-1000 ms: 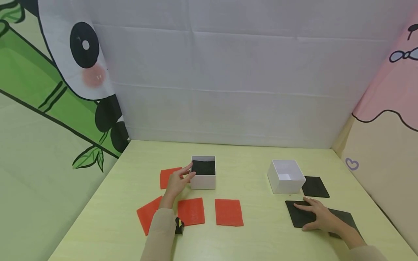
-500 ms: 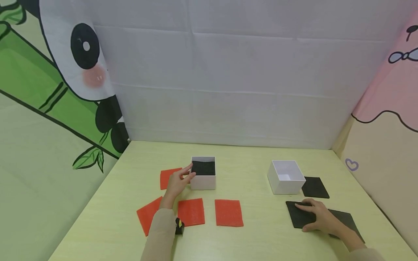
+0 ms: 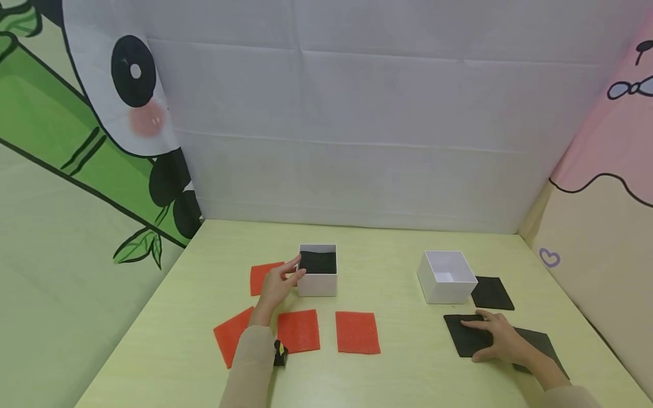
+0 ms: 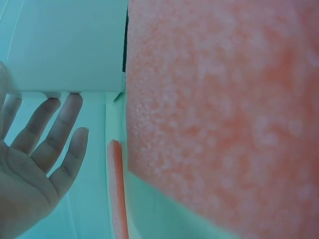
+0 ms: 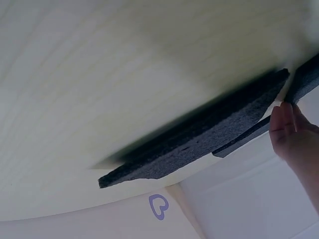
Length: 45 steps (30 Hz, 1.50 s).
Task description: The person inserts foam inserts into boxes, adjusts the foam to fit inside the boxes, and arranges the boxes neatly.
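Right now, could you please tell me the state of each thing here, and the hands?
Left box: open, a black piece inside.
Right box: open, inner floor visible.
Four red squares: lying on the table.
Two black squares: on the table.
Third black square: under the right hand, cannot tell if lifted.
Left hand: touching the left box.
Right hand: touching that square.

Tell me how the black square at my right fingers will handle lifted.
The black square is likely light, being thin for its width. It probably holds its shape, since its visible edges look straight. It may not slip much: the similar square beside it looks grainy.
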### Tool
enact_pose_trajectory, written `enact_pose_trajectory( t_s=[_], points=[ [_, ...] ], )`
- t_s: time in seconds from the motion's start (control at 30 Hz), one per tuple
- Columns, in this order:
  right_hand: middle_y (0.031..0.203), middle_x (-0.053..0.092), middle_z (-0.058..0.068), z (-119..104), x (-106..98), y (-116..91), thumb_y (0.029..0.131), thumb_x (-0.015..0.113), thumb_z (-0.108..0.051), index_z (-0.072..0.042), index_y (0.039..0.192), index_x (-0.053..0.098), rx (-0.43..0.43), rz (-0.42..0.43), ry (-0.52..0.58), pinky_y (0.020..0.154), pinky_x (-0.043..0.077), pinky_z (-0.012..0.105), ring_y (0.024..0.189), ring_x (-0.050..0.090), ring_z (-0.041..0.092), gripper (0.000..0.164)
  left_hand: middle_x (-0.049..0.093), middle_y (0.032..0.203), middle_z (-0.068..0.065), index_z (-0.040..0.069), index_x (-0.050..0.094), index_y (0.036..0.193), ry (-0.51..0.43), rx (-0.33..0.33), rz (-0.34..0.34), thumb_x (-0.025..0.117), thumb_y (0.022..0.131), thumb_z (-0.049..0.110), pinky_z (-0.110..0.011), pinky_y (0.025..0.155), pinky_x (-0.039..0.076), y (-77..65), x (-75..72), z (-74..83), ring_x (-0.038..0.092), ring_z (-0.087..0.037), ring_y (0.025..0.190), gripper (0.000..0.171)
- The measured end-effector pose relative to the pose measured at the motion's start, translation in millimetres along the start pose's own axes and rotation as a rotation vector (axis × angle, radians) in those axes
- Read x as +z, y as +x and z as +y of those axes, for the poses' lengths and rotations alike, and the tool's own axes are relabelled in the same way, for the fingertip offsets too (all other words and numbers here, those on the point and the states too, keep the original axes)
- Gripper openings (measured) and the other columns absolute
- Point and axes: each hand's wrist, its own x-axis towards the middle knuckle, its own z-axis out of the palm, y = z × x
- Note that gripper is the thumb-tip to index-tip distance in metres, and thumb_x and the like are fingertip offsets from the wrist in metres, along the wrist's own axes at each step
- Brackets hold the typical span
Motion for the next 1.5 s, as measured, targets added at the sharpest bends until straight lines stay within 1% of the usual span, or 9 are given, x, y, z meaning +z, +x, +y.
enact_pose_trajectory(
  t_s=[0.4,0.8,0.97,1.1,1.2,1.27,1.33,1.4,1.5],
  points=[
    [0.11,0.04,0.023,2,4,-2,0.048,0.082,-0.039,-0.004,0.104,0.065,-0.061,0.123,0.029,0.07,0.04,0.054,0.095,0.043,0.042,0.069,0.058,0.113,-0.017,0.019,0.051,0.128,0.009,-0.011,0.003,0.063,0.082,0.033,-0.027,0.052,0.035,-0.6,-1.1,1.8,0.061,-0.024,0.068,0.049],
    [0.118,0.031,0.041,0,-9,-6,0.057,0.08,-0.025,-0.001,0.113,0.061,0.094,-0.022,0.119,0.073,0.039,0.059,0.101,0.037,0.061,0.063,0.058,0.112,-0.016,0.019,0.052,0.128,0.028,-0.024,0.011,0.064,0.082,0.033,-0.026,0.054,0.037,0.2,-0.3,1.5,0.061,-0.022,0.067,0.05],
    [0.112,0.041,0.042,0,-12,-8,0.068,0.074,-0.019,-0.006,0.118,0.059,0.085,-0.022,0.141,0.073,0.04,0.058,0.099,0.042,0.057,0.054,0.058,0.114,-0.016,0.02,0.051,0.128,0.027,-0.032,0.007,0.064,0.082,0.034,-0.026,0.057,0.038,0.1,-0.8,1.2,0.061,-0.022,0.068,0.051],
    [0.111,0.053,0.03,2,-12,-10,0.07,0.072,-0.014,-0.008,0.117,0.06,-0.007,0.069,0.121,0.074,0.045,0.041,0.098,0.053,0.033,0.048,0.058,0.113,-0.016,0.021,0.052,0.128,0.01,0.0,0.015,0.063,0.081,0.041,-0.027,0.057,0.039,-1.7,-2.2,1.9,0.061,-0.021,0.067,0.052],
    [0.112,0.059,0.007,3,-11,-10,0.071,0.072,-0.015,-0.012,0.118,0.06,-0.043,0.138,0.117,0.07,0.044,0.025,0.096,0.049,0.004,0.048,0.059,0.11,-0.019,0.021,0.053,0.126,0.011,0.046,0.026,0.062,0.08,0.044,-0.026,0.054,0.038,-4.0,-3.0,2.4,0.06,-0.019,0.064,0.052],
    [0.111,0.058,-0.007,3,-10,-11,0.074,0.071,-0.012,-0.011,0.118,0.059,-0.069,0.174,0.185,0.064,0.042,0.02,0.086,0.046,-0.007,0.046,0.059,0.109,-0.019,0.021,0.054,0.126,0.01,0.054,0.027,0.062,0.08,0.044,-0.027,0.053,0.037,-4.0,-3.1,1.5,0.06,-0.019,0.063,0.052],
    [0.107,0.054,-0.017,3,-9,-12,0.076,0.068,-0.007,-0.011,0.12,0.058,-0.1,0.194,0.271,0.056,0.039,0.018,0.074,0.042,-0.011,0.045,0.059,0.11,-0.019,0.02,0.053,0.127,0.012,0.042,0.024,0.062,0.081,0.041,-0.027,0.053,0.037,-3.1,-2.7,0.6,0.061,-0.02,0.064,0.051],
    [0.109,0.052,-0.021,3,-9,-13,0.077,0.065,-0.001,-0.005,0.12,0.056,-0.131,0.199,0.368,0.055,0.038,0.016,0.074,0.042,-0.012,0.044,0.058,0.112,-0.017,0.02,0.052,0.128,0.014,0.008,0.016,0.063,0.081,0.038,-0.027,0.054,0.038,-1.2,-2.3,-0.5,0.061,-0.021,0.066,0.051],
    [0.114,0.048,-0.025,1,-9,-14,0.08,0.062,0.002,-0.001,0.122,0.053,-0.139,0.176,0.471,0.063,0.04,0.011,0.088,0.044,-0.014,0.044,0.057,0.115,-0.017,0.019,0.051,0.129,0.025,-0.016,0.008,0.063,0.083,0.033,-0.026,0.055,0.039,0.2,-2.0,-0.4,0.061,-0.021,0.067,0.05]
  ],
)
